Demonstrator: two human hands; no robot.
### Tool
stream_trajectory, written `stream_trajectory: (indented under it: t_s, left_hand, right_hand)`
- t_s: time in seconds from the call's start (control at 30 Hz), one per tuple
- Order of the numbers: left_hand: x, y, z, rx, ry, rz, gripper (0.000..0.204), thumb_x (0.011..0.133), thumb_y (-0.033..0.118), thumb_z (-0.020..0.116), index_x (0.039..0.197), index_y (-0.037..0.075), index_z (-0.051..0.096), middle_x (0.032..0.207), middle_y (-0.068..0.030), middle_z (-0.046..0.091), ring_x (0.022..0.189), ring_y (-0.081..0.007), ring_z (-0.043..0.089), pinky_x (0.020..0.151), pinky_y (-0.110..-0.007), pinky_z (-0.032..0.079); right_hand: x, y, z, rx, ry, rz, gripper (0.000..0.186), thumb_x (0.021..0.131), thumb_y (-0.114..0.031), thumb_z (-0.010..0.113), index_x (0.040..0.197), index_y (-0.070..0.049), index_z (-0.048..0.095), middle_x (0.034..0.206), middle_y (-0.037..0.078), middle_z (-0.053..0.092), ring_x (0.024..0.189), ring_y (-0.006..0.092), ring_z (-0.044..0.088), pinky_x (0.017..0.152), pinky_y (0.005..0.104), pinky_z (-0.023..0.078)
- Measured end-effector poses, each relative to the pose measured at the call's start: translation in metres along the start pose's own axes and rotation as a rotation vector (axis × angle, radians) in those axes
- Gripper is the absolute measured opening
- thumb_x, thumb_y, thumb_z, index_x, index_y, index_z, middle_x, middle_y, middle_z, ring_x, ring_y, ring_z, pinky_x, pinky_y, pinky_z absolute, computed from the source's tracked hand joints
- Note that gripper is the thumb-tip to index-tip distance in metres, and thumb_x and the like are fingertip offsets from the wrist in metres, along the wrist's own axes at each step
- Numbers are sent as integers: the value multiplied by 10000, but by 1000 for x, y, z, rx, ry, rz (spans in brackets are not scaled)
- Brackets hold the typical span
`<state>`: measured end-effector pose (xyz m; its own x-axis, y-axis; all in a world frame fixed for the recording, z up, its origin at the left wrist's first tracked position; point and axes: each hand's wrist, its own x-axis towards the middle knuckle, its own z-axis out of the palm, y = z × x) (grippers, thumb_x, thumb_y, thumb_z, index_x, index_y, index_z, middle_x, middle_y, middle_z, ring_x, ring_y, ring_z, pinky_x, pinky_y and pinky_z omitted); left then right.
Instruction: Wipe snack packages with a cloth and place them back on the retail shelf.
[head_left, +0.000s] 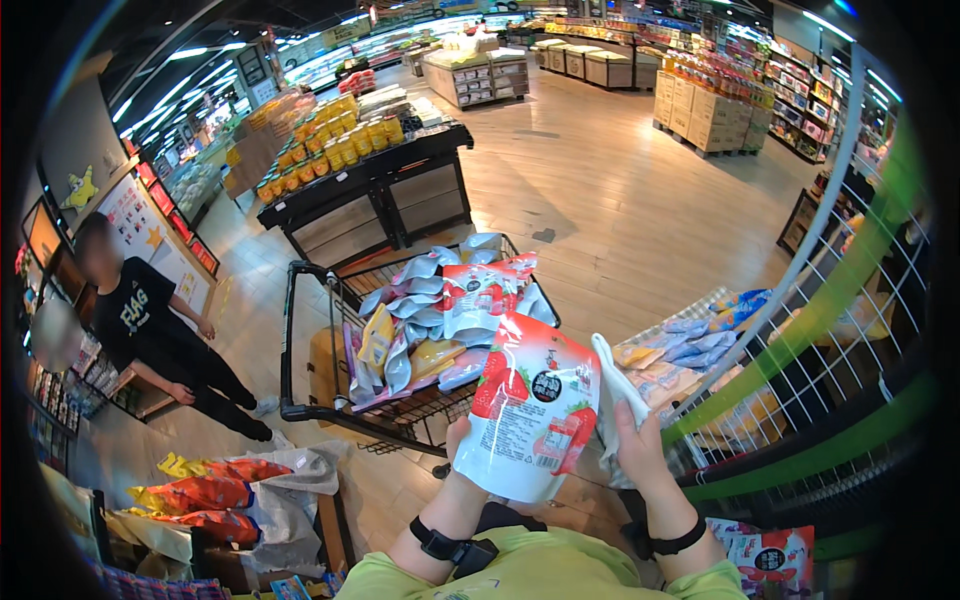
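A white and red snack pouch [535, 405] with strawberries printed on it is held upright in front of my chest. My left hand [460, 445] grips its left edge; most of the fingers are hidden behind the pouch. A folded white cloth [618, 375] is pinched in my right hand [638, 440], beside the pouch's right edge. Just beyond the pouch stands a black wire shopping cart [300, 345] heaped with bags. Another strawberry pouch [478, 297] lies on top of that heap, among silver, yellow and pink bags.
Right of me, a white grid rack [800, 330] stands beside a bin of bagged snacks [690, 350]. At the lower left are red and orange bags [215, 495]. A person in black [155, 320] stands at the left. Ahead is a display table [380, 210] with yellow jars.
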<state>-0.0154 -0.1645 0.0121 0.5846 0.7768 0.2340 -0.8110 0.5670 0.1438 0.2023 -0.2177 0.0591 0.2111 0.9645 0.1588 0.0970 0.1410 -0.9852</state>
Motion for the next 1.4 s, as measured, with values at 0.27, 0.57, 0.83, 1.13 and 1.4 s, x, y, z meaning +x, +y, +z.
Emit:
stream_trajectory:
  t_s: [0.27,0.57,0.83,1.13,1.4]
  left_hand:
    - [9,-57,25,95,149,-98,694,747,360,570,1302,-19,397,1234,-201,531,1076,-343,556,935,-434,442]
    - [-9,-107,39,537,113,-210,599,787,149,578,1321,-12,360,1227,-160,525,1092,-251,549,942,-356,432]
    - [-25,-130,48,996,274,-182,557,819,57,640,1311,29,380,1204,-91,544,1069,-171,542,920,-324,437]
    - [-38,-116,44,888,329,-213,377,854,82,614,1204,21,487,1133,-89,593,1005,-172,584,875,-331,479]
    - [-38,-79,31,611,411,-175,334,903,142,555,1214,39,494,1154,-88,586,1010,-207,595,885,-378,487]
  right_hand:
    - [-58,-3,-17,840,2,374,406,950,-241,467,1291,-26,422,1230,85,538,1105,207,531,955,359,411]
    - [-114,1,-55,586,246,172,397,855,-87,597,1230,-10,493,1126,58,589,1016,143,559,869,307,446]
    - [-145,11,-63,548,297,207,396,834,-38,600,1216,4,503,1097,72,601,973,143,580,845,298,462]
    - [-137,10,-51,587,237,168,379,833,-32,597,1199,12,511,1091,68,603,973,140,580,846,291,457]
    - [-112,23,-22,508,249,196,372,860,-78,586,1212,7,500,1109,68,602,997,161,581,869,299,449]
